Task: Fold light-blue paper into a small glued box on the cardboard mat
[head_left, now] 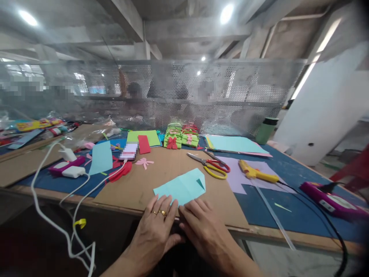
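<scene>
A light blue sheet of paper (181, 186) with a folded far right corner lies on brown cardboard (127, 196) in front of me. My left hand (160, 219), wearing rings, rests its outstretched fingertips at the paper's near left edge, thumb lower and apart. Beside it, my right hand (201, 223) lays its slightly bent fingers along the near edge; their undersides are hidden. Neither hand is visibly wrapped round anything. Past the paper, to the right, are yellow-handled scissors (215, 172) and red-handled scissors (219, 165).
Right: a yellow glue gun (256, 173) on lilac paper (235, 179), a clear glue stick (273, 215), a purple power strip (331, 200) and a green bottle (265, 130). Left: a phone (129, 151) with a white cable (83, 200). Small green paper bags (173, 140) stand behind, before a mesh partition (184, 84).
</scene>
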Tool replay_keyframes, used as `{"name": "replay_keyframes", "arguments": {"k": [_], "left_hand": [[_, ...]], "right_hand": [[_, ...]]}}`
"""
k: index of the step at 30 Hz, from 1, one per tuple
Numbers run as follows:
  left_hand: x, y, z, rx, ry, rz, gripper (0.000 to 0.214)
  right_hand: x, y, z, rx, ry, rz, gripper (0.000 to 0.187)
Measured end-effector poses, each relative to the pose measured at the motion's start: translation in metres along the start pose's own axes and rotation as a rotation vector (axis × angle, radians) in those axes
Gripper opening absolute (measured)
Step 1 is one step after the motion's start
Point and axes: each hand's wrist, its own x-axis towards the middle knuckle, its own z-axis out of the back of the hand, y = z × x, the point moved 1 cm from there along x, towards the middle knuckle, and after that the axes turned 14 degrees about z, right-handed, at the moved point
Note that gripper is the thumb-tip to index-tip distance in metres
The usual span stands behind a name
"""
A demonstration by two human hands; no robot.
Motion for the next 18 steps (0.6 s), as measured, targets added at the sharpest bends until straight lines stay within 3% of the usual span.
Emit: {"name": "replay_keyframes", "arguments": {"k": [7, 11, 15, 18], "left_hand": [[0.003, 0.004, 0.006, -0.041, 0.006, 0.013, 0.045], [0.003, 0.004, 0.002, -0.018, 0.003, -0.001, 0.051], [-0.002, -0.002, 0.002, 0.047, 0.021, 0.009, 0.056], [-0.005, -0.006, 0.005, 0.085, 0.009, 0.016, 0.055]], "right_hand": [[0.008, 0.003, -0.013, -0.119, -0.089, 0.046, 0.009], [0.009, 0.003, -0.018, -0.173, -0.148, 0.097, 0.014], [0.001, -0.001, -0.008, 0.016, -0.079, 0.018, 0.013], [-0.014, -0.008, 0.006, 0.193, -0.089, -0.016, 0.025]]}}
